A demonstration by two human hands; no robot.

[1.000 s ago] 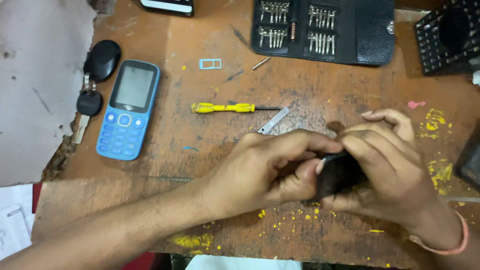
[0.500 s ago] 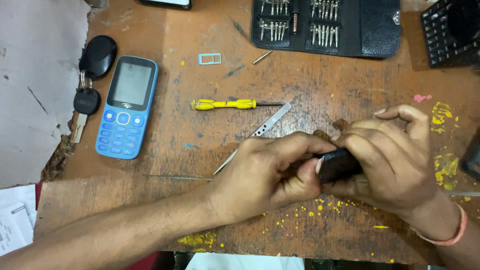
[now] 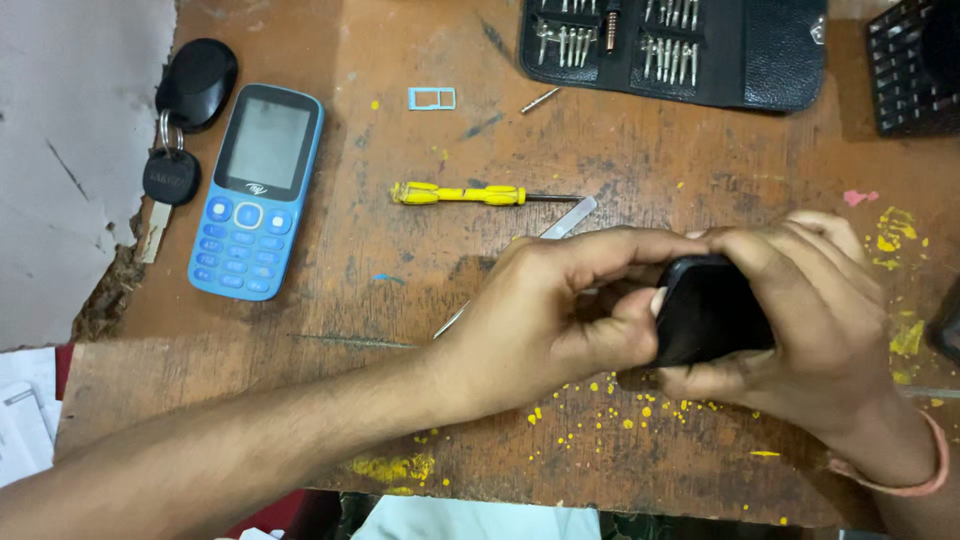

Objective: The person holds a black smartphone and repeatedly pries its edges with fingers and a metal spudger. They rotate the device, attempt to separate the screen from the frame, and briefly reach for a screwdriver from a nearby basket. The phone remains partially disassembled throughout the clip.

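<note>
Hands: both of mine wrap round one small black thing (image 3: 712, 310), just above the near right part of the table.
Left hand: my left hand (image 3: 560, 315) is curled, the thumb pressing flat on the left end of the black thing and the fingers bent over its top.
Right hand: my right hand (image 3: 800, 320) is closed round the black thing from the right, fingers over the top and under it. A thin pink band (image 3: 915, 470) goes round that wrist.
Black thing: smooth, dark and a bit shiny, with round corners. Most of it is hidden by my fingers, so I cannot tell what it is.
Table: old brown wooden table (image 3: 420, 300), rough and scratched, with little yellow paint dots.
Blue phone: a blue phone with buttons (image 3: 257, 190) lies flat at the far left, its screen dark.
Keys: a black oval fob and key (image 3: 185, 110) lie just left of the phone.
Screwdriver: a thin screwdriver with a yellow handle (image 3: 470, 193) lies far from my hands, near the middle.
Metal strip: a flat silver strip (image 3: 568, 218) pokes out from behind my left hand.
Tool case: a black soft case with rows of shiny bits (image 3: 680, 45) lies open at the far edge.
Tiny tray: a small light blue frame (image 3: 431, 98) sits left of the case.
</note>
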